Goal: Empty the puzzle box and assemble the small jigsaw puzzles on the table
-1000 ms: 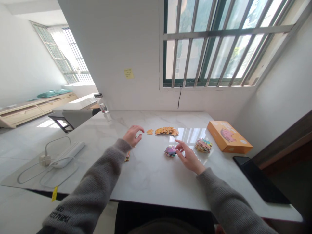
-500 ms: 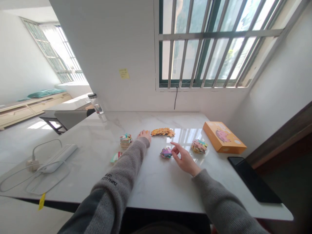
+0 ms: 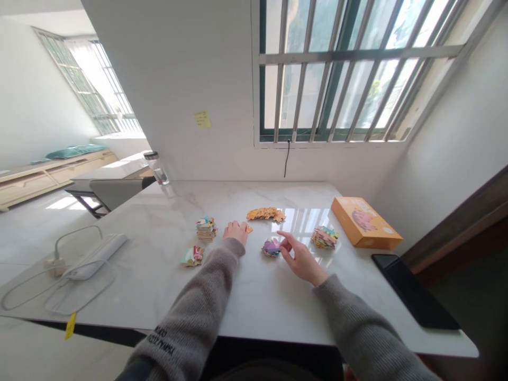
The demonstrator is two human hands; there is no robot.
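Seen from the head camera, the left hand point(image 3: 236, 232) lies palm down on a white marble table point(image 3: 242, 309), open and gripping nothing visible, its fingertips just beside a small orange puzzle piece point(image 3: 248, 228). The right hand point(image 3: 301, 260) is also open, with its index finger stretched out just beside a small pile of purple and blue puzzle pieces point(image 3: 271, 247). Above them sits a curved row of orange puzzle pieces point(image 3: 266, 214). A stack of mixed puzzle pieces point(image 3: 206, 229) stands left of the left hand, with a loose heap of colourful pieces point(image 3: 192, 256) nearer the table's edge (a pink-and-green pile point(image 3: 324, 238) lies to the right). Beyond that pile is an orange box point(image 3: 365, 223), and a black tablet point(image 3: 413, 291) lies near the table's right edge.
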